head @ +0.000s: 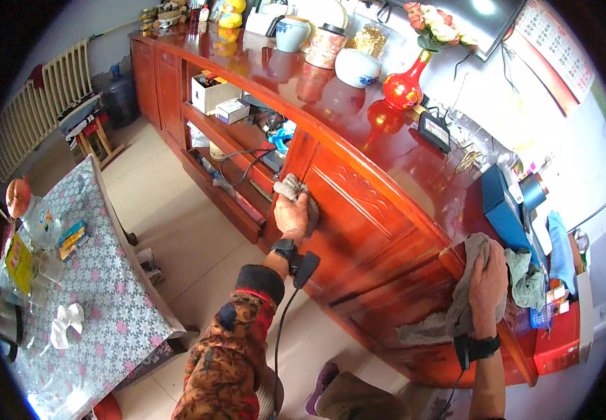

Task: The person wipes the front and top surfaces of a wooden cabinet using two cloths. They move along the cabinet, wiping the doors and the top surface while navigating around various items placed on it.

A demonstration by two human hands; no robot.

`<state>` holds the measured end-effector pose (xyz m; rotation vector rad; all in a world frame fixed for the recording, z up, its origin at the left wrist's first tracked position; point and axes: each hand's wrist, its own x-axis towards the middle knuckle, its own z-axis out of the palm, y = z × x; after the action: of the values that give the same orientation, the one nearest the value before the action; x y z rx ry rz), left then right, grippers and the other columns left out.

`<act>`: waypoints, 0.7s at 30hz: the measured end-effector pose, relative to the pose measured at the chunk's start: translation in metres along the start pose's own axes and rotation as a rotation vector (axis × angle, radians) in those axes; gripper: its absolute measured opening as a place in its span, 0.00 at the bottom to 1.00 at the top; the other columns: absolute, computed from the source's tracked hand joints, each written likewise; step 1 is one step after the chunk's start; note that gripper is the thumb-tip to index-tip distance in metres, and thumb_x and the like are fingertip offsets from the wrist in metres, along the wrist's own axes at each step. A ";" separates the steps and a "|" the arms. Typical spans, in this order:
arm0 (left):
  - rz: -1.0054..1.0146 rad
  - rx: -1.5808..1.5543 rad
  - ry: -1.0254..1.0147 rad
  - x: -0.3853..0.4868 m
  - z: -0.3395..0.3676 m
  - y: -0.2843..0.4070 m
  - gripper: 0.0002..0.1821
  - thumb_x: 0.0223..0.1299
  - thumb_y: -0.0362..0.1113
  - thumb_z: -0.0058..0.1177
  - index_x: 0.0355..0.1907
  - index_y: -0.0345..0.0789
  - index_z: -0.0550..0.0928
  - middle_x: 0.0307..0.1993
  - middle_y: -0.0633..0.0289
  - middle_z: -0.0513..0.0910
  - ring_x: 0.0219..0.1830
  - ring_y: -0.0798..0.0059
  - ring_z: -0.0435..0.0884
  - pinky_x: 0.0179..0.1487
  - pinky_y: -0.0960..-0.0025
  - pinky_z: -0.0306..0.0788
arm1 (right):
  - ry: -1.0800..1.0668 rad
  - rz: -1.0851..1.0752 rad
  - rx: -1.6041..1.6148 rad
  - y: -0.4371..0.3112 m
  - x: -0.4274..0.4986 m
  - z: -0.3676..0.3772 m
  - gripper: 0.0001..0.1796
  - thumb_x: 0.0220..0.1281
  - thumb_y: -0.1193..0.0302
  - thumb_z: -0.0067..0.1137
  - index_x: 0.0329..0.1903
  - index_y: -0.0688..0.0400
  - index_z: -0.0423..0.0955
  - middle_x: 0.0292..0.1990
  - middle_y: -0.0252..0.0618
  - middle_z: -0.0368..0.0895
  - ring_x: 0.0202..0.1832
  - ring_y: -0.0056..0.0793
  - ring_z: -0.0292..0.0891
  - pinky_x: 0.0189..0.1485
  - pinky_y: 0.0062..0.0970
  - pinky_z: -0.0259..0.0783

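Observation:
A long, glossy red-brown wooden cabinet (355,210) with a carved door panel stands before me. My left hand (291,216) grips a bunched grey cloth (291,184) against the upright frame between the open shelves and the carved door. At the cabinet's near right end, my right hand (488,289) grasps a larger grey cloth (429,329). This cloth drapes over the top edge and hangs down across the front. Both wrists wear dark straps, and a cable runs from each. The left palm is hidden from view.
On the cabinet top stand a red vase (405,84) with artificial flowers, a white-and-blue jar (357,68), and a blue box (508,205). Open shelves hold a white carton (213,94) and cables. Leftward is a table with a floral cloth (108,283).

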<state>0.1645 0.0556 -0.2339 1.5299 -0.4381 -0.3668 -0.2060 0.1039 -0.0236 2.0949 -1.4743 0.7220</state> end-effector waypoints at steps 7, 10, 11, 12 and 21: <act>0.030 -0.017 -0.052 0.003 -0.001 -0.005 0.24 0.55 0.45 0.64 0.49 0.30 0.81 0.42 0.43 0.85 0.48 0.45 0.83 0.52 0.53 0.74 | -0.009 0.006 0.021 -0.005 0.002 -0.004 0.20 0.69 0.67 0.49 0.60 0.62 0.71 0.59 0.51 0.75 0.61 0.52 0.70 0.64 0.42 0.65; 0.114 -0.137 0.021 0.003 0.010 0.009 0.23 0.56 0.45 0.63 0.48 0.30 0.81 0.42 0.44 0.86 0.48 0.48 0.84 0.52 0.55 0.74 | 0.012 -0.007 0.019 -0.005 0.002 -0.002 0.20 0.69 0.68 0.49 0.60 0.62 0.71 0.58 0.50 0.75 0.60 0.52 0.71 0.64 0.42 0.65; 0.167 -0.138 0.097 0.003 0.012 0.011 0.22 0.56 0.46 0.63 0.46 0.30 0.82 0.42 0.42 0.85 0.48 0.44 0.83 0.52 0.52 0.74 | 0.008 0.014 0.008 -0.005 0.002 -0.002 0.20 0.69 0.68 0.49 0.60 0.61 0.71 0.58 0.50 0.75 0.60 0.52 0.71 0.63 0.42 0.65; 0.066 -0.090 0.068 0.004 0.012 0.012 0.23 0.55 0.47 0.63 0.46 0.30 0.81 0.42 0.42 0.85 0.48 0.44 0.82 0.52 0.52 0.74 | 0.011 -0.003 0.025 -0.004 0.002 -0.002 0.20 0.69 0.68 0.49 0.60 0.61 0.71 0.58 0.50 0.75 0.60 0.52 0.71 0.63 0.42 0.65; -0.109 -0.006 -0.066 0.017 -0.004 0.015 0.28 0.53 0.47 0.64 0.52 0.29 0.80 0.45 0.42 0.84 0.52 0.47 0.82 0.56 0.54 0.73 | 0.019 0.002 0.012 -0.004 0.003 -0.002 0.20 0.68 0.67 0.49 0.60 0.60 0.71 0.59 0.50 0.75 0.60 0.52 0.71 0.63 0.43 0.66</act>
<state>0.1811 0.0511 -0.2181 1.5425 -0.4053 -0.5043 -0.2019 0.1044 -0.0207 2.0901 -1.4660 0.7512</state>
